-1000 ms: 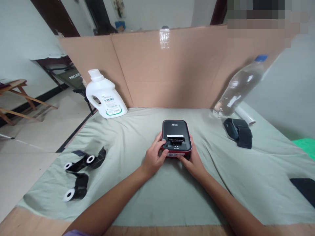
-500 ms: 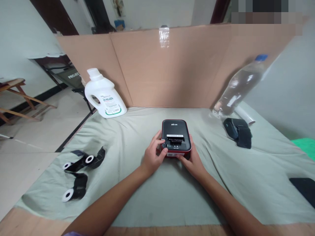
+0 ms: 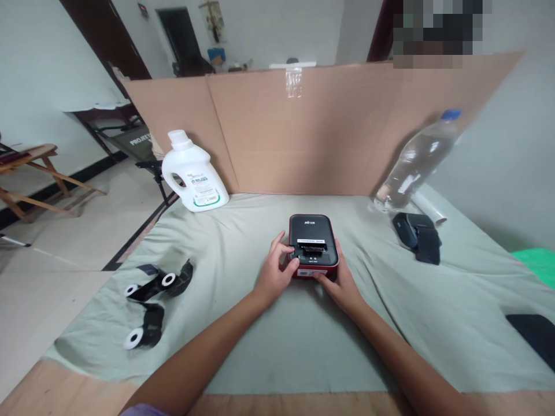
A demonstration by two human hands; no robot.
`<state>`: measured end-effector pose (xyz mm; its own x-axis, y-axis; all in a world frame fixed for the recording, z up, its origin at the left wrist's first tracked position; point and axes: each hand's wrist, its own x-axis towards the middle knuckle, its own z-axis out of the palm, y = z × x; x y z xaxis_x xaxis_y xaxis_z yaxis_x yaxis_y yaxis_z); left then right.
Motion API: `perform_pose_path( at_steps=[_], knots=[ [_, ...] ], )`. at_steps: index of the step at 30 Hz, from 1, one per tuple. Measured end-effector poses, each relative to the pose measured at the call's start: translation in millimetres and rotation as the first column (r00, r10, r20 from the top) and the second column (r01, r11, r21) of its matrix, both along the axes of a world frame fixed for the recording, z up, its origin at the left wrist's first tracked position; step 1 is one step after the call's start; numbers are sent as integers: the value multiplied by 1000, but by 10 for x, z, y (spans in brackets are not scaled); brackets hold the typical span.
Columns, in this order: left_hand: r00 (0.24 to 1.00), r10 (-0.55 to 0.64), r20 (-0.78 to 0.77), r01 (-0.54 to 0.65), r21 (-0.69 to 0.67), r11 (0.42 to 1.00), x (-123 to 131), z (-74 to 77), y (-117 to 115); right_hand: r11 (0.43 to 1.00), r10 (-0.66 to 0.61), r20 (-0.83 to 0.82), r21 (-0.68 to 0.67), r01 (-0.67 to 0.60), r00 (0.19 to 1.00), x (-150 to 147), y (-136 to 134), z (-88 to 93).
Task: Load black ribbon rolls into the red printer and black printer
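- Centrally, one black-topped device with red sides (image 3: pixel 313 231) rests on a pale green cloth (image 3: pixel 243 358), between two bare hands.
- One left hand (image 3: pixel 276 268): thumb and forefinger bent against the device's near left corner, the other fingers loosely apart; I cannot tell whether it squeezes.
- One right hand (image 3: pixel 342 283): wrapped along the device's right side, its thumb against the near face, gripping it.
- Three small rolls of black strip (image 3: pixel 151 288) with white cores, lying in a loose cluster at left, well apart from the hands.
- Two bottles near the back: one white handled jug (image 3: pixel 197 179) at left, and one clear bottle (image 3: pixel 418 159) with a blue cap at right, appearing slanted.
- One dark gadget (image 3: pixel 417 236) with a black flap, at right; just behind it, one pale tube (image 3: pixel 429 209).
- One flat black object (image 3: pixel 533 332), cut off by the right edge.
- One cardboard panel (image 3: pixel 299 144), creased, standing across the back.
- One wooden stool (image 3: pixel 32 159) and one dark folding chair (image 3: pixel 134 141), on the floor at left.
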<state>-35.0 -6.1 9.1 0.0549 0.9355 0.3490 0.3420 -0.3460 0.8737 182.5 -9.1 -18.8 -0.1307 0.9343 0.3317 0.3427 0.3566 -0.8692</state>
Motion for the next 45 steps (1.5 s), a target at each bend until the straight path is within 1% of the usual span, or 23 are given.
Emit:
perform_pose_path(
  at_steps=[5,10,12,15,16,18,20,23,25,27,28,29,30,33,34,35,37,39,40,42,43,44,45],
  knots=[
    [1000,2,18,-3,56,998,10,-22,47,999,-24,-1,-29,24,1000,0,5,1],
    [1000,-18,4,17,165,986,6,15,24,1000,-2,10,6,2,1000,25,9,18],
    [1000,-14,-10,15,175,984,-8,83,41,1000,-1,21,21,1,1000,32,7,27],
    [999,-34,3,34,100,994,-54,266,171,999,8,22,39,-9,1000,34,2,39],
    [997,-74,-17,75,70,995,-74,345,246,999,12,22,43,-13,1000,32,1,41],
    [973,-196,-124,201,26,979,-105,516,433,999,10,20,46,-11,1000,31,2,41],
    [910,-306,-279,314,-17,949,-103,683,646,999,1,20,41,-2,1000,32,5,33],
    [774,-391,-498,381,-128,916,5,875,938,999,-2,24,33,1,1000,38,14,14],
    [628,-424,-652,368,-232,901,141,950,1069,1000,-3,27,31,2,1000,42,18,5],
    [484,-426,-765,310,-305,900,292,987,1139,999,-2,28,32,1,1000,45,19,3],
    [436,-424,-794,280,-328,902,360,997,1155,1000,2,27,31,-3,1000,45,18,6],
    [414,-421,-807,253,-342,905,415,1004,1162,1000,5,26,30,-5,1000,45,18,10],
    [412,-418,-810,234,-350,907,455,1013,1161,1000,5,26,28,-6,1000,44,17,16],
    [427,-401,-810,214,-341,916,463,1058,1130,999,-4,25,33,3,1000,43,16,33],
    [448,-402,-799,225,-334,915,427,1078,1111,999,-4,25,37,3,1000,43,17,37],
    [492,-415,-766,254,-330,909,371,1098,1090,999,-3,26,40,2,1000,44,18,38],
    [638,-474,-607,357,-312,880,203,1129,1038,999,0,31,44,-1,1000,49,24,32],
    [794,-510,-331,446,-252,859,-41,1139,980,999,0,32,41,-2,999,56,30,21],
    [849,-493,-190,451,-223,864,-193,1135,950,999,5,31,35,-6,1000,60,32,16],
    [927,-375,16,370,-196,908,-557,1114,893,1000,10,27,23,-10,1000,64,34,16],
    [955,-288,66,296,-205,933,-765,1097,867,1000,10,26,17,-11,1000,64,34,21],
    [978,-194,77,206,-216,954,-989,1076,843,1000,9,27,12,-9,1000,63,32,29],
    [994,-99,48,107,-224,969,-1221,1051,820,1000,6,29,10,-6,1000,60,30,39]
  ],
)
